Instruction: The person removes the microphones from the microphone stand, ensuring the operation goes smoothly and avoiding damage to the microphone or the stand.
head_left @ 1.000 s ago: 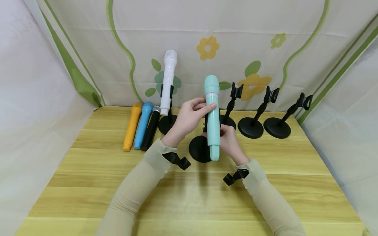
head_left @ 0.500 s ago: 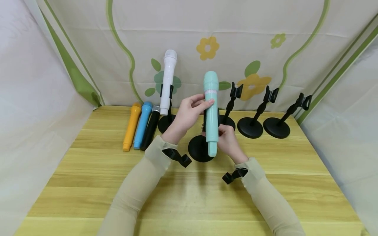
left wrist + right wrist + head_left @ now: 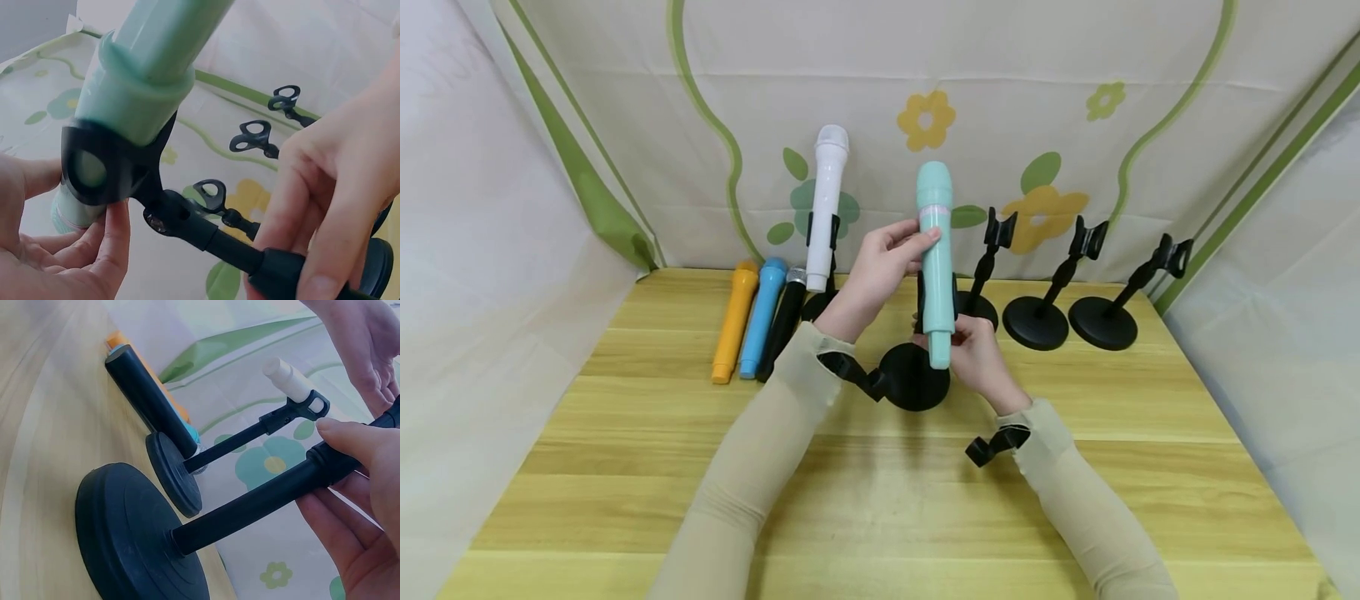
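Observation:
A mint-green microphone [image 3: 937,275] leans in the clip [image 3: 119,165] of a black desk stand, whose round base [image 3: 913,379] is on the table. My left hand [image 3: 880,267] holds the microphone's upper part, thumb on its front. In the left wrist view the clip's arms curve around the microphone's body. Lower down, my right hand [image 3: 981,358] grips the stand's pole [image 3: 244,503]; the right wrist view shows thumb and fingers on either side of it. To the left, a white microphone [image 3: 827,200] rests in the clip of another black stand.
Orange [image 3: 734,325], blue [image 3: 763,321] and black [image 3: 785,325] microphones lie side by side on the wooden table [image 3: 880,517], left of my hands. Toward the back right stand three black stands with bare clips [image 3: 1000,229]. A flower-patterned cloth [image 3: 1022,75] hangs behind.
The mint-green microphone has slid upward through the stand's clip, and my left hand has moved up with it. My right hand and the stand's base have hardly moved.

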Tool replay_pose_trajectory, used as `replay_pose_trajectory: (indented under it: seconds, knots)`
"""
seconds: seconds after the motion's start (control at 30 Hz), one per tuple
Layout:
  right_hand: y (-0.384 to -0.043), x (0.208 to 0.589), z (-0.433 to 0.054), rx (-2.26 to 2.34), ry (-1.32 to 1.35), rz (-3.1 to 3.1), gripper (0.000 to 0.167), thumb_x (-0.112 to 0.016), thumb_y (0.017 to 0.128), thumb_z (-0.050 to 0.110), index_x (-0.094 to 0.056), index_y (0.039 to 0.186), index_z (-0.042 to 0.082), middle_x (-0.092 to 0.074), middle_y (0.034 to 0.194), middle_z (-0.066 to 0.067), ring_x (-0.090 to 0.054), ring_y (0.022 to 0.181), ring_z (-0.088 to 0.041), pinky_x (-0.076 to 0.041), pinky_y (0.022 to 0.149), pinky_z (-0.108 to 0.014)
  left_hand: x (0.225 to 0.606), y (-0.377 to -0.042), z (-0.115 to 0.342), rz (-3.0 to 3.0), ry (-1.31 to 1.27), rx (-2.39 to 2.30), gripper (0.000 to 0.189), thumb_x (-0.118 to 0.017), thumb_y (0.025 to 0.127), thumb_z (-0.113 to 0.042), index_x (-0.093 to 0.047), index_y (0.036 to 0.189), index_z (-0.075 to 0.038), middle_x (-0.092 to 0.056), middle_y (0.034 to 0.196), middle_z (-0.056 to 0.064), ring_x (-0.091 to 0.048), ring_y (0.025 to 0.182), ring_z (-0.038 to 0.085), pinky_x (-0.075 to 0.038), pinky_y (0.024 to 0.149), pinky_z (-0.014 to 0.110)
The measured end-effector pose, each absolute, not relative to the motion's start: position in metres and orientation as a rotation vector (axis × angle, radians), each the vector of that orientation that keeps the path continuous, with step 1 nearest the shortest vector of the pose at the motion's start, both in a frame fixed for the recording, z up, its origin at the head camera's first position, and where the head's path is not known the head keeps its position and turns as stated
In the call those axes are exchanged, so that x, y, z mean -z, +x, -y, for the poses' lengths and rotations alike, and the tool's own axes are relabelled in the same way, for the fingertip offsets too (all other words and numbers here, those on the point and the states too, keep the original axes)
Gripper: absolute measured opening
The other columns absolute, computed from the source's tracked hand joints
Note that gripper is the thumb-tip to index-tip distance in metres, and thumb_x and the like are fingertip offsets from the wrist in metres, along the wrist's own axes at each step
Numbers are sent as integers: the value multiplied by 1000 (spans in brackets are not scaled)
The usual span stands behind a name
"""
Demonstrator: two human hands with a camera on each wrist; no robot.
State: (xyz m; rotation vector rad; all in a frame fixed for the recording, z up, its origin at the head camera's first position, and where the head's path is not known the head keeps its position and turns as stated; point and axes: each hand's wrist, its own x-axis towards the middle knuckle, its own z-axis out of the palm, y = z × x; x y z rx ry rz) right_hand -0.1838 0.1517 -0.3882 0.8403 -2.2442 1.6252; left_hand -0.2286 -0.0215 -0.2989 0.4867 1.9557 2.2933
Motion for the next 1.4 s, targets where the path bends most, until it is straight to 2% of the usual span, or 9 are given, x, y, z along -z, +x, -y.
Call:
replay_pose_trajectory:
  seconds: [0.13, 0.43, 0.63, 0.73, 1.07, 1.23, 1.4]
  knots:
    - [-184, 389, -152, -1639, 838, 2247, 25, -77, 85, -11, -76, 110, -5, -75, 107, -15, -72, 95, -25, -59, 79, -27, 296, -233, 21, -1958, 493, -2303, 55, -65, 102, -25, -50, 146, 4, -64, 129, 13, -65, 110, 26, -55, 94, 34]
    - [-183, 388, -152, -1655, 837, 2254, 25, -77, 85, -12, -75, 110, -7, -73, 106, -23, -72, 95, -30, -59, 79, -27, 299, -236, 20, -1992, 479, -2281, 55, -65, 102, -29, -51, 146, 2, -65, 127, 11, -66, 108, 25, -55, 92, 34]
    - [-184, 390, -152, -1698, 837, 2246, 29, -75, 85, -14, -74, 113, -7, -73, 110, -20, -70, 100, -40, -59, 81, -28, 301, -233, 21, -2051, 466, -2246, 55, -64, 103, -31, -51, 147, 0, -66, 126, 10, -67, 106, 25, -56, 91, 34]
    - [-185, 390, -152, -1699, 845, 2238, 28, -75, 85, -15, -74, 112, -7, -74, 110, -18, -70, 101, -41, -59, 82, -28, 301, -231, 21, -2066, 460, -2236, 55, -65, 102, -30, -51, 146, 0, -67, 125, 10, -66, 106, 24, -56, 91, 34]
    - [-186, 392, -153, -1704, 835, 2250, 29, -75, 86, -14, -73, 114, -9, -73, 112, -19, -69, 104, -38, -58, 83, -26, 306, -216, 28, -2103, 483, -2157, 64, -72, 97, -28, -45, 151, -4, -69, 118, 8, -65, 108, 21, -54, 94, 36]
    - [-187, 393, -153, -1717, 844, 2231, 27, -73, 85, -18, -73, 110, -11, -71, 109, -27, -69, 100, -42, -58, 83, -26, 309, -209, 32, -2136, 492, -2125, 65, -75, 95, -26, -47, 150, -5, -69, 118, 6, -64, 109, 21, -53, 97, 40]
    - [-187, 393, -153, -1732, 841, 2225, 26, -72, 85, -19, -73, 109, -11, -71, 108, -28, -69, 96, -44, -59, 81, -26, 308, -204, 34, -2138, 487, -2117, 65, -77, 94, -24, -48, 150, -7, -69, 119, 4, -64, 111, 18, -51, 100, 37]
